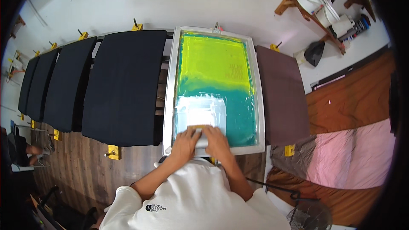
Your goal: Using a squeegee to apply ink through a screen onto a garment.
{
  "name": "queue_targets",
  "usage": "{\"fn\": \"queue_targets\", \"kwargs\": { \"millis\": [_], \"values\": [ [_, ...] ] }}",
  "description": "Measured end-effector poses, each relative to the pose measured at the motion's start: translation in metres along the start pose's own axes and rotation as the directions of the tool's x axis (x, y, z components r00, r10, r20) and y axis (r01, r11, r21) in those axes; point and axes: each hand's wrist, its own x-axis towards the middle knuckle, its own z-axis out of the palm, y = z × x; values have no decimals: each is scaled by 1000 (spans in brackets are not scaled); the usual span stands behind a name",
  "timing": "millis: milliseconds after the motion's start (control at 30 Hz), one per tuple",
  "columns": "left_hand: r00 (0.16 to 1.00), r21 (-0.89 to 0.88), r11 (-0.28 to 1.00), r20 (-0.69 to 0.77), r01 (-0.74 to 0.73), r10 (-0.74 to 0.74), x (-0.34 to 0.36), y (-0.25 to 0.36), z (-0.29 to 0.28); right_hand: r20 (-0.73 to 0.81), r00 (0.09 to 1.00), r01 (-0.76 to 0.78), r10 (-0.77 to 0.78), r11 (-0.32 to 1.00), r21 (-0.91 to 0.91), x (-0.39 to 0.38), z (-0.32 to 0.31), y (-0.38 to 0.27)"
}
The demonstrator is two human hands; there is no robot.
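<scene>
Squeegee (201, 130) gripped by both hands, left hand (185, 143) and right hand (217, 141), fingers closed over it at the printing screen's (215, 76) near end, white ink (200, 110) pulled; lifting off seems next.

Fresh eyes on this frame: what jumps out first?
The aluminium-framed printing screen at centre, its mesh bright yellow-green at the far end and teal nearer the person, with a white ink patch at the near end. Both hands, left hand and right hand, press side by side on a squeegee at the screen's near edge. A row of dark garments on pallets fans out to the left, and a brown one lies to the right.
</scene>
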Motion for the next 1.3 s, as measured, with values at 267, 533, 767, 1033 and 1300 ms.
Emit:
{"fn": "queue_targets", "kwargs": {
  "millis": [267,533,767,1033,1300],
  "values": [
    [975,-137,988,217,71,-40,28,2,-34,185,971,-135,153,985,-105,16,-38,-17],
    [990,-25,995,104,97,-94,84,-15,-16,81,993,-88,91,995,-40,69,-33,31],
    [992,9,1000,128,-9,7,0,14,-4,-39,998,-46,47,999,23,-17,-6,-3],
    [986,-105,989,141,102,-87,57,-6,-31,97,991,-86,92,994,-68,44,-34,0],
    [999,-154,988,-27,20,-24,23,-13,-2,-25,999,-35,35,999,1,26,-11,2]
  ]
}}
